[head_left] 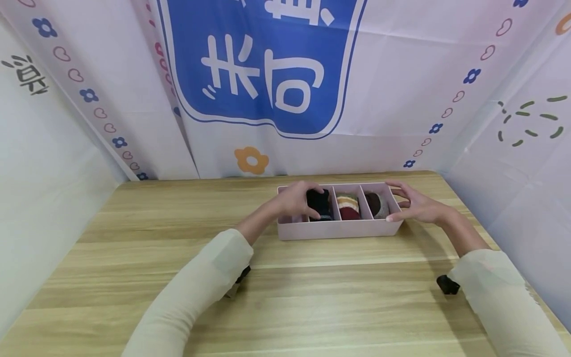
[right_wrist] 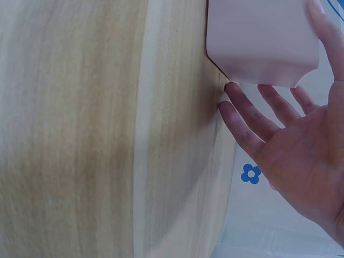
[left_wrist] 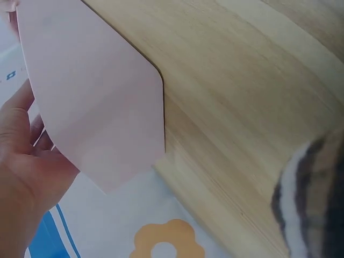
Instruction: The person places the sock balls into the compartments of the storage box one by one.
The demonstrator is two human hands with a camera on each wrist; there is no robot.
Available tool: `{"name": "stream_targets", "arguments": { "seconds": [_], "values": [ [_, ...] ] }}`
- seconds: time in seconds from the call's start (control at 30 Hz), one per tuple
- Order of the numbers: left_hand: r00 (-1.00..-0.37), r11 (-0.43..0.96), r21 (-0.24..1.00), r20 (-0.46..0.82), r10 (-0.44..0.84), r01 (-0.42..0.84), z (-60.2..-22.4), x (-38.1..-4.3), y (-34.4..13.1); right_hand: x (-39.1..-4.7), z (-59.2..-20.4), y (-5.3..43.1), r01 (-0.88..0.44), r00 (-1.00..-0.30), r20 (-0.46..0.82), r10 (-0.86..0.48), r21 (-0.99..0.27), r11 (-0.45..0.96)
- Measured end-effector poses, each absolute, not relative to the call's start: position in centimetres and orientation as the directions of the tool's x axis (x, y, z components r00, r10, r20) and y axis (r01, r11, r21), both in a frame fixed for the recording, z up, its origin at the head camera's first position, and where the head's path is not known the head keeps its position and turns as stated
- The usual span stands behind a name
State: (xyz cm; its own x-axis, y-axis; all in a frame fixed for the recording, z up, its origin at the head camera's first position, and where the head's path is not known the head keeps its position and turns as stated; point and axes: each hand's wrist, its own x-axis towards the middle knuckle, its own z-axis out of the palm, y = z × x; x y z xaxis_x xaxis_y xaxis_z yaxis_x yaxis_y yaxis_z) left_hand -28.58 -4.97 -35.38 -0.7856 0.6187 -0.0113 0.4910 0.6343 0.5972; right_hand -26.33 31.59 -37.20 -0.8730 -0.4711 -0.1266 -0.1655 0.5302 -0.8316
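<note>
A pink divided box (head_left: 339,229) stands on the table, its compartments side by side. Reaching into its left part, my left hand (head_left: 294,199) holds a black sock bundle (head_left: 318,204) between thumb and fingers. In the left wrist view the box's wall (left_wrist: 97,102) hides the fingertips. A red, cream and tan sock bundle (head_left: 349,206) sits in the compartment beside it, and a brown and grey bundle (head_left: 377,204) in the rightmost one. My right hand (head_left: 419,204) spans the box's right end, thumb at the front corner, fingers extended and spread along the end (right_wrist: 293,156).
The wooden table (head_left: 321,297) reaches back to a printed cloth wall (head_left: 401,99). Under my left sleeve lies a partly hidden olive-coloured thing (head_left: 232,291). A blurred striped cloth item (left_wrist: 314,199) shows at the edge of the left wrist view.
</note>
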Motion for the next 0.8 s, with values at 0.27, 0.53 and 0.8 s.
{"name": "stream_targets", "arguments": {
  "seconds": [0.27, 0.53, 0.8],
  "values": [
    [-0.765, 0.571, 0.636, 0.047, 0.642, 0.519, -34.4, -28.3, -5.9, -26.3, -37.2, 31.6, -0.164, -0.87, -0.13, -0.476, -0.834, 0.527],
    [-0.765, 0.54, 0.656, 0.091, 0.638, 0.528, -32.8, -28.0, -8.0, -26.3, -37.3, 31.7, -0.164, -0.871, -0.135, -0.473, -0.826, 0.539],
    [-0.761, 0.492, 0.67, 0.171, 0.626, 0.555, -32.3, -26.9, -11.0, -26.4, -37.3, 31.7, -0.164, -0.869, -0.134, -0.476, -0.83, 0.533]
  ]
}}
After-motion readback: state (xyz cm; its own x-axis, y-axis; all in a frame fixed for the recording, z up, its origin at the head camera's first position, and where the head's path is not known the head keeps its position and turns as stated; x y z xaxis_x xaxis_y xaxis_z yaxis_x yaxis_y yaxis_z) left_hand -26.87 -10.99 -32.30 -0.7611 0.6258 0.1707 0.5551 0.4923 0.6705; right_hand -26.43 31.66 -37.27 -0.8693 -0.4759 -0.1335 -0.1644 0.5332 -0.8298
